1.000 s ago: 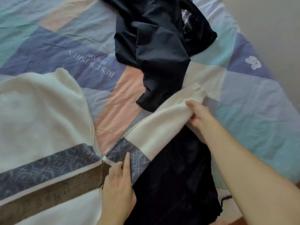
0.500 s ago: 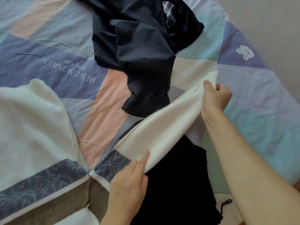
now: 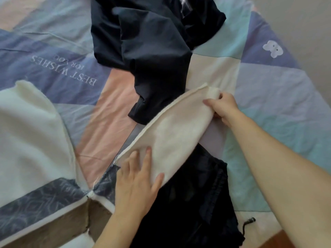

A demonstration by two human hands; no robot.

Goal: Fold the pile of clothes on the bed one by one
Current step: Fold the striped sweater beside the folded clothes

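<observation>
While flat on the cream sleeve (image 3: 179, 133), left hand (image 3: 138, 183); right hand (image 3: 222, 108) gripping its cuff.

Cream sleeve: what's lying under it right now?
Under the cream sleeve, a black garment shows near its lower edge and the navy garment at its far edge. How far either extends underneath is hidden.

Clothes (image 3: 154, 51) on patchwork bed (image 3: 268, 97)
</observation>
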